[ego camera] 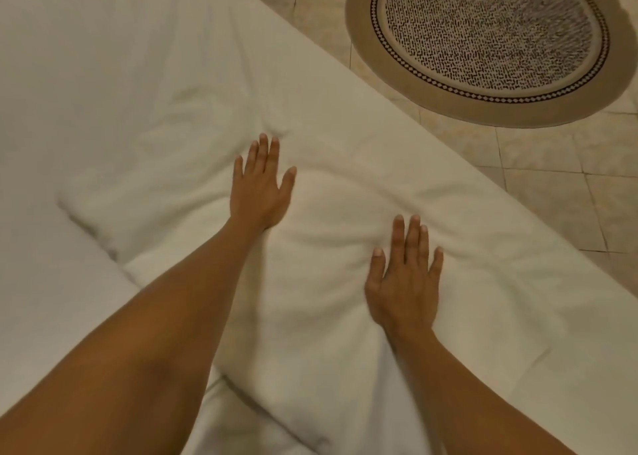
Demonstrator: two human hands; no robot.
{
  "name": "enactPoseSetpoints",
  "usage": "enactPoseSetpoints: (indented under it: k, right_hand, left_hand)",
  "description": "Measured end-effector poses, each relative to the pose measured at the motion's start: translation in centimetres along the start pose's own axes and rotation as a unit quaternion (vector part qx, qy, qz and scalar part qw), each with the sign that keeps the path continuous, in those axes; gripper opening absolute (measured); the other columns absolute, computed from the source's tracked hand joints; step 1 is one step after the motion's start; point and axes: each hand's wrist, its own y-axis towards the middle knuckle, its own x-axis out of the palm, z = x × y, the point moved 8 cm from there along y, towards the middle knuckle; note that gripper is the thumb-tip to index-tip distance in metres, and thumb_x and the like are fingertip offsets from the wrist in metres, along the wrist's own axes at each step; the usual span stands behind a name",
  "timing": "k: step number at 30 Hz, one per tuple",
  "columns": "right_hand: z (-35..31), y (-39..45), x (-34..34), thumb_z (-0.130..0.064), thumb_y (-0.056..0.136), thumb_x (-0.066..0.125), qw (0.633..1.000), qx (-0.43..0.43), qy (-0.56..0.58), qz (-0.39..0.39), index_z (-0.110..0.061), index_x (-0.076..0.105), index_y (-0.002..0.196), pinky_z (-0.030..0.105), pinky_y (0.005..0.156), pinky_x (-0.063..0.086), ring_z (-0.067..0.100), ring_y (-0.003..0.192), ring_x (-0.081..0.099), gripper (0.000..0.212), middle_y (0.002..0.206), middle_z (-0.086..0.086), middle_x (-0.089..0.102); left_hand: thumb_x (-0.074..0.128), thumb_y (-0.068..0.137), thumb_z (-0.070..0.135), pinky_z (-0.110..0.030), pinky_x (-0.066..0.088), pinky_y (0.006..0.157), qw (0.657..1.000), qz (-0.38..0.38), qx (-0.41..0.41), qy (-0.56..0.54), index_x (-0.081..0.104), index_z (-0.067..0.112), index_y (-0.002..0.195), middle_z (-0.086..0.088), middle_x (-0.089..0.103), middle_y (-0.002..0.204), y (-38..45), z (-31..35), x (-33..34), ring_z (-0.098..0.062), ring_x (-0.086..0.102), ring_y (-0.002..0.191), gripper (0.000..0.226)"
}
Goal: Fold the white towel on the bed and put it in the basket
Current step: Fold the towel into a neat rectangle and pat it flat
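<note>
1. Head view: the white towel (310, 247) is spread near the edge of the bed (69, 57), and its thick left border suggests a fold already made, though white on white makes the outline hard to trace.
2. The left hand (260, 188) and right hand (404, 282) are laid flat on the towel, fingers extended and lightly spread, nothing gripped.
3. Creases are seen bunched between the palms; if pressed inward, wrinkles could be locked into the next fold.
4. The bedsheet could be pinched along with the towel, being alike in colour.
5. The basket is not in view; only a round rug (490, 40) is seen on the tiled floor (552, 185), so the carry may need searching.
</note>
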Motion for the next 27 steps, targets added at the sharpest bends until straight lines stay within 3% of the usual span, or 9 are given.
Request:
enactPoseSetpoints:
  k: [5,12,16,20,24,27]
  right_hand:
    - [0.2,-0.2,-0.1,-0.041,0.097,0.017,1.000,0.002,0.001,-0.001,-0.018,0.009,0.151,0.043,0.118,0.003,0.018,0.145,0.009,0.060,0.159,0.005,0.009]
    - [-0.2,-0.2,-0.8,-0.040,0.097,0.017,0.999,-0.023,0.009,-0.032,-0.017,0.008,0.151,0.045,0.117,0.000,0.021,0.146,0.006,0.059,0.159,0.008,0.008]
    - [0.8,-1.5,-1.8,-0.043,0.099,0.011,0.989,-0.079,-0.032,-0.119,-0.025,-0.003,0.150,0.045,0.116,-0.005,0.019,0.146,-0.003,0.056,0.159,0.001,-0.004]
    - [3.5,-5.6,-3.8,-0.043,0.099,0.007,0.972,-0.137,-0.097,-0.163,-0.028,-0.002,0.150,0.043,0.117,-0.001,0.019,0.146,0.001,0.055,0.159,0.001,-0.001]
    - [6.2,-8.4,-6.5,-0.046,0.086,-0.007,0.948,-0.225,-0.130,-0.184,-0.028,-0.002,0.150,0.039,0.116,0.009,0.023,0.145,0.010,0.066,0.159,0.007,0.004]
    - [9.0,-10.3,-7.5,-0.054,0.087,-0.009,0.918,-0.290,-0.176,-0.207,-0.029,-0.004,0.149,0.036,0.116,0.005,0.021,0.146,0.005,0.068,0.158,0.004,-0.003]
  left_hand:
    - [0.017,0.099,0.048,-0.043,-0.001,0.121,0.999,-0.026,-0.017,-0.006,-0.001,0.016,0.152,-0.003,-0.006,0.161,-0.3,0.3,-0.4,-0.017,-0.004,0.148,0.064]
    - [0.019,0.101,0.042,-0.044,0.002,0.120,0.993,-0.119,-0.014,0.000,-0.003,0.010,0.151,-0.008,-0.009,0.160,-5.2,1.9,-1.6,-0.021,-0.006,0.148,0.063]
    - [0.021,0.103,0.035,-0.043,0.003,0.120,0.990,-0.139,-0.011,-0.029,0.001,0.008,0.151,-0.010,-0.008,0.160,-12.6,4.5,-1.4,-0.023,-0.004,0.148,0.059]
    - [0.023,0.103,0.026,-0.043,0.002,0.119,0.982,-0.151,-0.058,-0.098,0.003,0.005,0.150,-0.014,-0.007,0.159,-19.9,8.1,-1.0,-0.025,-0.004,0.148,0.056]
    - [0.025,0.102,0.033,-0.040,-0.001,0.119,0.975,-0.183,-0.044,-0.116,-0.002,0.002,0.150,-0.016,-0.010,0.159,-26.7,13.1,-0.1,-0.025,-0.007,0.148,0.063]
    - [0.011,0.099,0.047,-0.040,-0.005,0.119,0.966,-0.233,-0.030,-0.107,-0.007,0.003,0.149,-0.015,-0.014,0.158,-31.2,16.4,0.8,-0.025,-0.012,0.147,0.070]
